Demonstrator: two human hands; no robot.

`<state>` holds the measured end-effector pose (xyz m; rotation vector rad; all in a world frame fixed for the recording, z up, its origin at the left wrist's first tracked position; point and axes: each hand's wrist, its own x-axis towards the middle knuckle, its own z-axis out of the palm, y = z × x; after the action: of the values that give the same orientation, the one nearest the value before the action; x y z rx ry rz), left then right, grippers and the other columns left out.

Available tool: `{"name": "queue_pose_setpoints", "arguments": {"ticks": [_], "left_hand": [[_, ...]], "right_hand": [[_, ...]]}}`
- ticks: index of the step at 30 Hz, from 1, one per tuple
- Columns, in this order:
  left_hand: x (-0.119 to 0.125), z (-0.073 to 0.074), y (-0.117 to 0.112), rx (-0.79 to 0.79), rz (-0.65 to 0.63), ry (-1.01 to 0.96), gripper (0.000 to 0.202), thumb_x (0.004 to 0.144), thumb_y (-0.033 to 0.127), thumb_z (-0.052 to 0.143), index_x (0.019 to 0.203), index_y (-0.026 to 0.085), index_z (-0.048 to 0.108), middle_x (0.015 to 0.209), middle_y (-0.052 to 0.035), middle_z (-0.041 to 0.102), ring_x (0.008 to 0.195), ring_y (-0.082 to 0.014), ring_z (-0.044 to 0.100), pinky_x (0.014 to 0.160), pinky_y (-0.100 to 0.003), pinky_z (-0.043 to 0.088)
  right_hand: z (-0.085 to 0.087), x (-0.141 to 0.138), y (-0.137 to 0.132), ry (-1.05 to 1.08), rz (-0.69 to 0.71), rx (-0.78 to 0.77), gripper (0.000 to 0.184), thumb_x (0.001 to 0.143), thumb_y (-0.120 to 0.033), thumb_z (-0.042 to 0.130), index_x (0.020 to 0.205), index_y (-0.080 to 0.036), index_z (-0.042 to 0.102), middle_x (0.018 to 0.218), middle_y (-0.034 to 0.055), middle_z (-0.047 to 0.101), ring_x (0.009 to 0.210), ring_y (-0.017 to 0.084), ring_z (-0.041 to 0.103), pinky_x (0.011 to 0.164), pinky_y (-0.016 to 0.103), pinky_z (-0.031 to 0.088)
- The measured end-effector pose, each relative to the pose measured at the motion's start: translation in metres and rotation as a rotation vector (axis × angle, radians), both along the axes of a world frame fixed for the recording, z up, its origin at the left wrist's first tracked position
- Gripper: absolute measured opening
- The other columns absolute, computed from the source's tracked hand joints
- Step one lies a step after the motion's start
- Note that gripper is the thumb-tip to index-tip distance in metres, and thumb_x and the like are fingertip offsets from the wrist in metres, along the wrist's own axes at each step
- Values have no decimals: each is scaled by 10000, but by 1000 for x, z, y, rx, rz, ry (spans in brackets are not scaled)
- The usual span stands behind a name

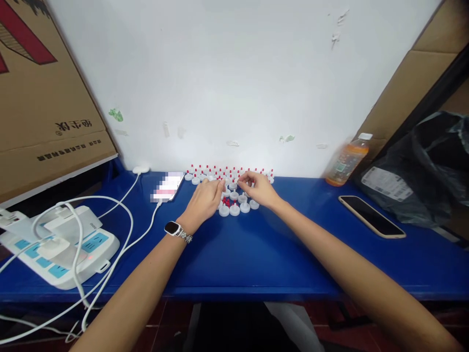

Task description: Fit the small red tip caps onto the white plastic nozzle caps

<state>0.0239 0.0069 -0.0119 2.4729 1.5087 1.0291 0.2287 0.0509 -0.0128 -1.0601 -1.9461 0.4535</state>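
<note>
Our left hand (204, 199) and right hand (258, 188) curl over small white red-tipped plastic caps (234, 210). We cannot tell their grip. A nudge toward twelve o'clock could topple rows.

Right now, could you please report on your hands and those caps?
Left hand and right hand both at the white red-tipped caps, grips unclear. Caps clustered by the wall. Phone just left of them.
</note>
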Motion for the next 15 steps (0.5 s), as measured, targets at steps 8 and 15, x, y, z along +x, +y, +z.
{"name": "queue_pose_setpoints", "arguments": {"ticks": [8, 15], "left_hand": [[-14, 0, 6, -16, 76, -92, 463, 1039, 463, 279, 824, 221, 610, 759, -51, 633, 835, -249, 523, 769, -369, 374], [-16, -1, 8, 0, 88, -80, 389, 1024, 450, 348, 795, 220, 564, 718, -42, 590, 800, -240, 515, 718, -354, 369]], "right_hand": [[3, -19, 44, -450, -193, 4, 153, 793, -306, 677, 866, -188, 742, 819, 58, 724, 828, 218, 616, 848, 372, 416], [6, -23, 44, -284, -147, 69, 84, 836, -236, 598, 860, -188, 662, 941, 78, 725, 954, 241, 621, 875, 385, 431]]}}
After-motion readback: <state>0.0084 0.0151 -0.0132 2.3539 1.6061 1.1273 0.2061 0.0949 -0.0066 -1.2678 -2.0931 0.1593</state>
